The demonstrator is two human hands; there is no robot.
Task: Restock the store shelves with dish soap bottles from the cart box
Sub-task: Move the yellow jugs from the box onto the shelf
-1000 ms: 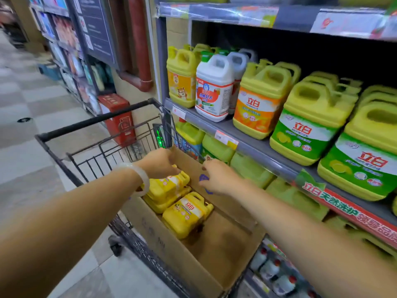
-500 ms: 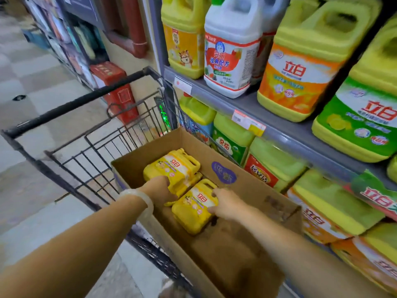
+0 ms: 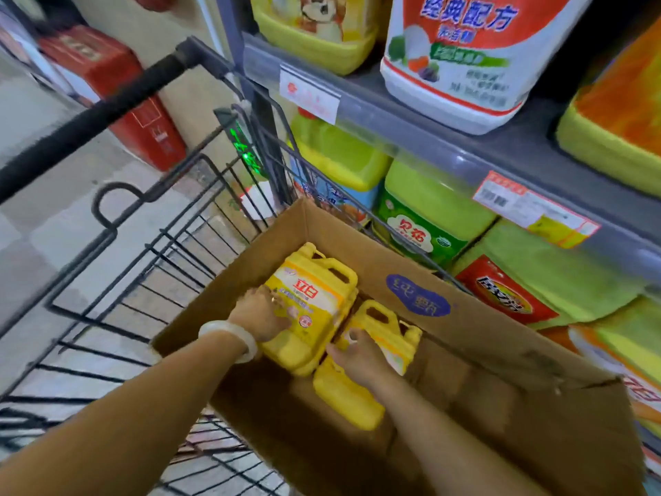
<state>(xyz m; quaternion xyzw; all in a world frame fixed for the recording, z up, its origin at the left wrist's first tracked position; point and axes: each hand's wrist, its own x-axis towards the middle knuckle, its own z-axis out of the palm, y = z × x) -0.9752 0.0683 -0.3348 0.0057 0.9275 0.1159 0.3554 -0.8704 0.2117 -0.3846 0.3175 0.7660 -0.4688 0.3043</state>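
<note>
In the cart box point(image 3: 465, 316), both hands now grip yellow bottles: left point(image 3: 259, 315), right point(image 3: 357, 359)

Two yellow dish soap bottles point(image 3: 314, 309) lie flat, side by side, in the open cardboard box point(image 3: 500, 352); handles pointing away.

There is just one camera, worn on the person's head. It looks forward and down, from above, into the box point(image 3: 440, 298) in the cart point(image 3: 150, 252). It is close: the box fills the low middle of the picture, and both arms reach in from the bottom edge, the left hand point(image 3: 259, 315) and the right hand point(image 3: 361, 359) near the middle. The shelf point(image 3: 429, 134) runs along the right side and is very near, so its top jugs are cut off. The floor point(image 3: 32, 130) shows at the left. The wide lens bends the edges.
</note>
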